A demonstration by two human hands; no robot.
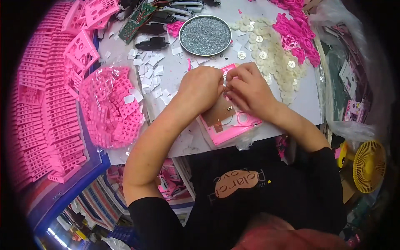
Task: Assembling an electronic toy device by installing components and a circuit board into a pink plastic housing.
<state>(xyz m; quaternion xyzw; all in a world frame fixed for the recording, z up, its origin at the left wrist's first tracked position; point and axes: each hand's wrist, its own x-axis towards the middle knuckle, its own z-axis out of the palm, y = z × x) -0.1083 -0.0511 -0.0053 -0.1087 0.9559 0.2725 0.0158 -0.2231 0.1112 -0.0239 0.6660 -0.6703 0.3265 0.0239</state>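
Note:
A pink plastic casing (227, 135) lies on the table in front of me, with a flat brown board (216, 116) set inside it. Beside the board, a pink ring (245, 120) shows in the casing's near right corner. My left hand (203, 85) is closed over the casing's left side, its fingertips turned inward and mostly hidden. Close against it, my right hand (253, 89) has its fingers curled and its thumb drawn in. Both sets of fingertips meet above the upper part of the board. Whatever they pinch is too small or covered to make out.
A round dish (180, 38) of small silver screws (206, 35) stands beyond my hands. White paper squares (152, 71) and a bag of pink parts (111, 110) lie left. Pale discs (258, 46) and magenta parts (295, 31) spread right. Pink casings (50, 96) are stacked far left; a yellow fan (370, 166) stands right.

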